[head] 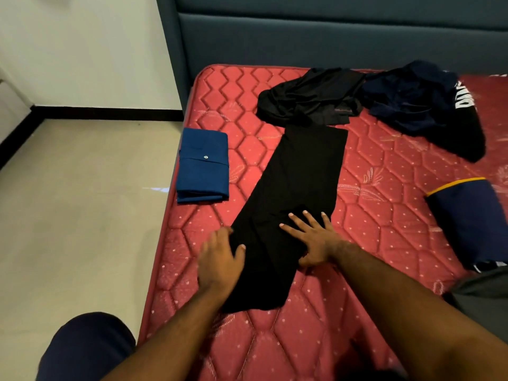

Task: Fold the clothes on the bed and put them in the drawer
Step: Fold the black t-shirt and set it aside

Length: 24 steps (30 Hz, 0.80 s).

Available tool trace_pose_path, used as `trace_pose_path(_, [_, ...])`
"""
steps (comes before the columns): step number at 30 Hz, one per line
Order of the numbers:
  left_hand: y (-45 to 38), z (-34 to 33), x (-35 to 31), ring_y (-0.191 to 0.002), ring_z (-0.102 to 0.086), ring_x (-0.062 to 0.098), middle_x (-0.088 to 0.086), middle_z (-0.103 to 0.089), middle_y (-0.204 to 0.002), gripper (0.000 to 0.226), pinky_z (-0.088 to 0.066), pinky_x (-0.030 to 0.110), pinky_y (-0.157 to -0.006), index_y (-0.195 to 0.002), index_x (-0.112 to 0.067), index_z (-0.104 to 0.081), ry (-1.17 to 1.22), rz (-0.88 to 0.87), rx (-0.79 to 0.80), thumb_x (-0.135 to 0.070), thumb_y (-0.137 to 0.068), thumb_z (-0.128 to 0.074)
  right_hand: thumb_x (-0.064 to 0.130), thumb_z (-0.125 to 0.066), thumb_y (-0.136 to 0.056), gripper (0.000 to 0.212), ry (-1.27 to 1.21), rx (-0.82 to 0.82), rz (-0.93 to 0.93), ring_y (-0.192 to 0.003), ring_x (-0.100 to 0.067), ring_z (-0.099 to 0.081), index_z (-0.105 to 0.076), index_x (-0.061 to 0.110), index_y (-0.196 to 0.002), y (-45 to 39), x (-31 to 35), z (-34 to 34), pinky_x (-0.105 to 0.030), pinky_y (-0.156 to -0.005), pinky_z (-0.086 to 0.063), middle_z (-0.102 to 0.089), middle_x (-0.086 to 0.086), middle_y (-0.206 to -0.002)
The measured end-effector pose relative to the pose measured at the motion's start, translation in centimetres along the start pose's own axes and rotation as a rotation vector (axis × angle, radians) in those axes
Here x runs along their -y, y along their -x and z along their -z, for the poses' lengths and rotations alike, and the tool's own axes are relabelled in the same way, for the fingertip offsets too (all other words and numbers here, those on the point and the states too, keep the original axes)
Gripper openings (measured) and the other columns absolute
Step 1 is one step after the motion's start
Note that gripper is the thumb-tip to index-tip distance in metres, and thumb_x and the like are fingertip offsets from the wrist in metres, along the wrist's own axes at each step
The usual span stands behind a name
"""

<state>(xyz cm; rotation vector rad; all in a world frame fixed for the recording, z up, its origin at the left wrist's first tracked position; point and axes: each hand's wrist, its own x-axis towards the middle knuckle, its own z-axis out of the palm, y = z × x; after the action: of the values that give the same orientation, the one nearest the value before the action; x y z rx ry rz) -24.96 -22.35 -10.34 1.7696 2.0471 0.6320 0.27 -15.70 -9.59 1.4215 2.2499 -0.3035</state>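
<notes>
Two hands lie on black trousers (297, 193) spread lengthwise on a red quilted mattress (384, 166). At far left runs a pale floor (77, 188) with a dark skirting line, and a knee in dark cloth (88, 347) shows at the bottom edge. On the mattress's left edge sits a folded blue shirt (203, 166), squared up, a button showing, just beside the trousers but apart from them. The left hand (220, 259) rests at the trousers' left edge near their lower end, fingers bent over the hem side and the thumb on the black cloth; whether it pinches the cloth I cannot tell. The trousers run straight from the lower end up toward the headboard (330, 37), where their upper part lies bunched. The right hand (316, 237) presses flat on the trousers, fingers straight and spread, gripping nothing. Further right, near the headboard, a dark navy garment (417, 105) with white lettering lies in a crumpled heap, touching the bunched top of the trousers. At the right edge lies a navy piece with a yellow band (467, 221), and below it some grey cloth (483, 295).
</notes>
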Motion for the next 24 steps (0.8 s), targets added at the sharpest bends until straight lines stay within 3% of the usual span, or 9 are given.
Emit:
trace_pose_path(2, [0.3,-1.0,-2.4,-0.107,-0.056,0.025,0.001,-0.059,-0.113,0.039,-0.045,0.038,-0.089,-0.116,-0.025,-0.053,-0.058,-0.146,0.208,-0.048,-0.086,-0.056,0.059,-0.06,-0.077,0.1,0.05,-0.029,0.031,-0.148,-0.028,0.01,0.006,0.041,-0.15,0.2,-0.2,0.2,-0.061,-0.112,0.008,0.014,0.003,-0.161])
trace_pose_path(4, [0.9,-1.8,-3.1,-0.119,-0.047,0.024,0.001,-0.05,-0.128,0.058,-0.037,0.039,-0.098,-0.131,-0.028,-0.048,-0.304,-0.237,0.425,-0.064,-0.085,-0.047,0.052,-0.056,-0.083,0.091,0.103,-0.067,0.116,-0.149,-0.026,0.005,0.0,0.033,-0.153,0.5,0.1,-0.2,-0.052,-0.115,0.008,0.008,-0.002,-0.161])
trace_pose_path(7, [2.4,-1.8,-0.6,-0.138,-0.03,0.026,0.002,-0.031,-0.15,0.101,-0.021,0.053,-0.112,-0.149,-0.028,-0.027,-0.494,-0.395,0.513,-0.087,-0.067,-0.033,0.043,-0.052,-0.085,0.085,0.053,-0.13,0.202,-0.149,-0.028,-0.005,-0.005,0.026,-0.154,0.9,0.5,-1.6,-0.039,-0.114,0.01,-0.001,-0.008,-0.161])
trace_pose_path(9, [3.5,-1.3,1.4,-0.139,-0.037,0.026,0.004,-0.038,-0.151,0.114,-0.024,0.062,-0.11,-0.148,-0.023,-0.033,-0.579,-0.524,0.519,-0.093,-0.058,-0.033,0.052,-0.048,-0.08,0.087,0.023,-0.156,0.216,-0.147,-0.031,-0.013,-0.009,0.028,-0.153,0.8,0.5,-2.4,-0.043,-0.113,0.006,-0.009,-0.008,-0.161])
trace_pose_path(13, [3.8,-0.2,4.2,-0.126,-0.054,0.023,0.001,-0.055,-0.139,0.083,-0.032,0.053,-0.109,-0.136,-0.024,-0.051,-0.634,-0.662,0.516,-0.075,-0.071,-0.041,0.071,-0.04,-0.069,0.095,0.055,-0.134,0.275,-0.144,-0.031,-0.025,-0.01,0.035,-0.151,0.6,1.8,-2.8,-0.063,-0.111,-0.015,-0.021,-0.004,-0.159])
trace_pose_path(15, [3.7,0.5,4.9,-0.124,-0.056,0.022,0.001,-0.057,-0.136,0.067,-0.036,0.048,-0.109,-0.132,-0.024,-0.056,-0.609,-0.73,0.49,-0.057,-0.073,-0.046,0.074,-0.038,-0.067,0.099,0.074,-0.139,0.258,-0.148,-0.028,-0.011,-0.003,0.037,-0.152,0.5,2.6,-2.8,-0.066,-0.111,-0.006,-0.009,0.0,-0.161])
trace_pose_path(19, [3.6,0.8,5.1,-0.118,-0.061,0.023,0.003,-0.061,-0.132,0.074,-0.048,0.047,-0.094,-0.126,-0.023,-0.062,-0.649,-0.725,0.547,-0.043,-0.056,-0.069,0.066,-0.063,-0.067,0.112,-0.07,-0.022,-0.052,-0.148,-0.023,0.011,0.008,0.04,-0.15,-0.8,0.9,-0.6,-0.07,-0.107,0.005,0.014,0.006,-0.161])
trace_pose_path(22, [3.6,1.0,4.0,-0.144,-0.029,0.026,0.002,-0.028,-0.157,0.075,-0.023,0.056,-0.112,-0.149,-0.024,-0.032,-0.648,-0.63,0.566,-0.03,-0.08,-0.061,0.067,-0.069,-0.063,0.122,0.001,0.059,-0.046,-0.148,-0.024,0.012,0.011,0.039,-0.15,-1.5,0.0,1.0,-0.067,-0.11,0.007,0.017,0.003,-0.16])
trace_pose_path(24, [3.9,1.1,4.0,-0.148,-0.016,0.023,-0.001,-0.017,-0.161,0.079,-0.012,0.06,-0.115,-0.152,-0.026,-0.021,-0.652,-0.558,0.511,-0.027,-0.084,-0.062,0.063,-0.067,-0.068,0.117,0.096,-0.021,0.013,-0.148,-0.028,0.011,0.01,0.036,-0.151,-0.9,0.9,0.9,-0.062,-0.113,0.008,0.017,0.0,-0.16])
